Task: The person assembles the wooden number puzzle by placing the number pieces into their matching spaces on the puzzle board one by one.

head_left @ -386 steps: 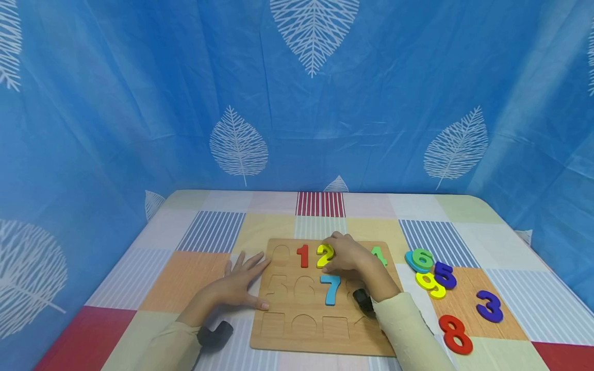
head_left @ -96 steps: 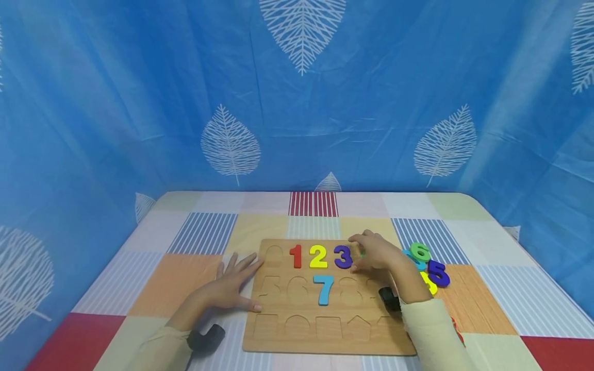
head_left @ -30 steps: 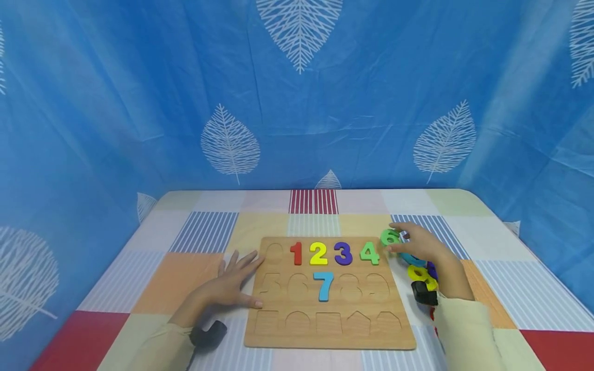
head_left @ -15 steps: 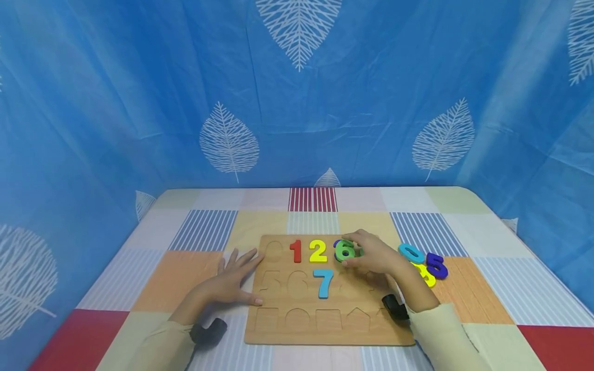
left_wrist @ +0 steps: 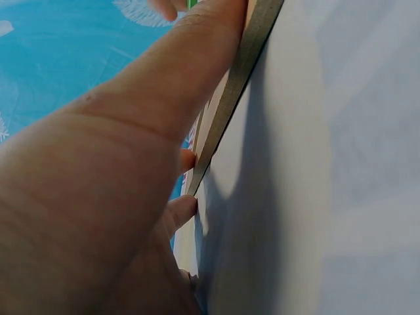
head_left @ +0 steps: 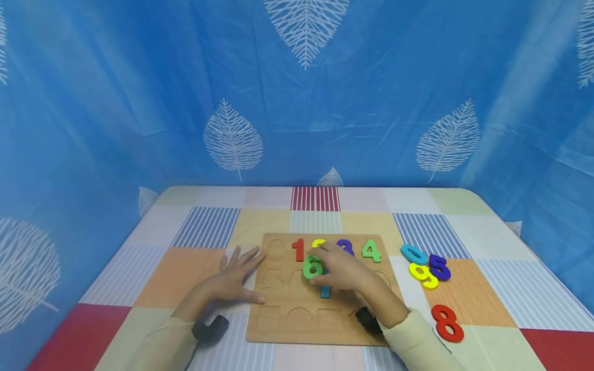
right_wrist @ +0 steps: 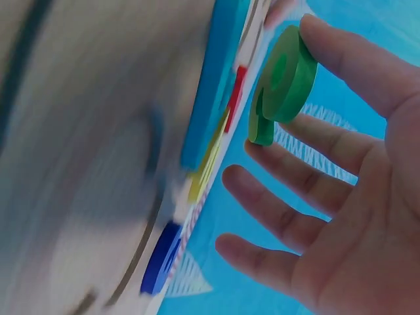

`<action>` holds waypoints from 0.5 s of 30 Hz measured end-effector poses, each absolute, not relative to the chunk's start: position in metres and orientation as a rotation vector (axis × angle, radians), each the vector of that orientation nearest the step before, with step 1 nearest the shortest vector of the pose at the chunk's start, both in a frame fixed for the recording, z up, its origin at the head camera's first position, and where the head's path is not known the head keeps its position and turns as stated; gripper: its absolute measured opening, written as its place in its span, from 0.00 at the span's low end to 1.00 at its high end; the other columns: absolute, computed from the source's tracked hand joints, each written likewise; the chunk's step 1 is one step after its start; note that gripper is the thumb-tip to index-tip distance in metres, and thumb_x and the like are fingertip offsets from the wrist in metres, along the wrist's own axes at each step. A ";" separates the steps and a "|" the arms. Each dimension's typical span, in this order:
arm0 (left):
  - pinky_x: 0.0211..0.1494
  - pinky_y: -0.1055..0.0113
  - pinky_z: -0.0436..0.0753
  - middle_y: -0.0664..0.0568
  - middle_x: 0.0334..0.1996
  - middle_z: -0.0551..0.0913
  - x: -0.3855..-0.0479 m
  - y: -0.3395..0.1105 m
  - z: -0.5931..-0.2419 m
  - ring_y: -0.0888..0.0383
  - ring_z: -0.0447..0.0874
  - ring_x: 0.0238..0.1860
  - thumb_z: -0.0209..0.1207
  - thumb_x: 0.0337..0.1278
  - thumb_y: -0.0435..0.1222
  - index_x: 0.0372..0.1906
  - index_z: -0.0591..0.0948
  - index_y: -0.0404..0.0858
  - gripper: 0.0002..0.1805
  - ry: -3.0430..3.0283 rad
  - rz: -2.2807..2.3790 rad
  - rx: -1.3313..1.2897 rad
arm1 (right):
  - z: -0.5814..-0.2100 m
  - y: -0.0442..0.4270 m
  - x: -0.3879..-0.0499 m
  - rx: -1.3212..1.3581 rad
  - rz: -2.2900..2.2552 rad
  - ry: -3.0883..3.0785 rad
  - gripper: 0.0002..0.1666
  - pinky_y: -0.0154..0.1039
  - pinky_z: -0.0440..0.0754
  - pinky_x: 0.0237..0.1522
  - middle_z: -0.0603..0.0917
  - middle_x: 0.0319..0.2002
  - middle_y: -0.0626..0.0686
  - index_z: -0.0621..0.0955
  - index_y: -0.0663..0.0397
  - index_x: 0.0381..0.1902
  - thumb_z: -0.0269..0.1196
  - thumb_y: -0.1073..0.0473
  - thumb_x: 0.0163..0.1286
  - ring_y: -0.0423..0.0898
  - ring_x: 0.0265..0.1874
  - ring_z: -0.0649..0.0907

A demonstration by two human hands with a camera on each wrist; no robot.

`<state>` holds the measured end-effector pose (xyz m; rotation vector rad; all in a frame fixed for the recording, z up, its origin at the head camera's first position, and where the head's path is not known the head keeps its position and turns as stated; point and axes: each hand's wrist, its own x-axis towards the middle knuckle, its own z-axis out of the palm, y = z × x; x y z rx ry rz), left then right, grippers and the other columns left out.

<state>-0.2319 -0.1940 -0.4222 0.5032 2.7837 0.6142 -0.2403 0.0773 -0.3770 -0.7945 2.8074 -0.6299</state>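
Observation:
My right hand (head_left: 344, 268) pinches a green number 6 (head_left: 313, 268) between thumb and fingers, held above the wooden puzzle board (head_left: 297, 334). In the right wrist view the green 6 (right_wrist: 289, 73) is clear of the board, gripped by its edges. Behind the hand a blue 7 (head_left: 326, 291) lies on the board, partly covered. My left hand (head_left: 230, 281) rests at the board's left edge with fingers spread and straight; in the left wrist view its thumb (left_wrist: 190, 72) lies along that edge. Red 1 (head_left: 298, 250), yellow 2 (head_left: 318, 242), purple 3 (head_left: 345, 245) and green 4 (head_left: 371, 251) sit in the top row.
Right of the board lie a light-blue 0 (head_left: 414, 254), a purple 5 (head_left: 439, 267) and a yellow 9 (head_left: 423, 275), close together. A red 8 (head_left: 447, 323) lies nearer the front. A patchwork cloth (head_left: 185, 268) covers the table; a blue curtain (head_left: 371, 93) hangs behind.
Purple 3 has come onto the board from the right, and the 4 shows in its row. The right hand took the green 6 from the pile and carried it left; the left hand has stayed.

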 end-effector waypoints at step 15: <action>0.64 0.34 0.28 0.47 0.73 0.45 -0.233 -0.194 -0.424 0.34 0.25 0.70 0.65 0.31 0.63 0.71 0.54 0.48 0.57 2.779 0.621 0.514 | -0.383 0.053 -0.231 -0.959 -0.371 2.827 0.34 0.37 0.76 0.38 0.77 0.48 0.52 0.76 0.53 0.55 0.68 0.45 0.52 0.44 0.37 0.76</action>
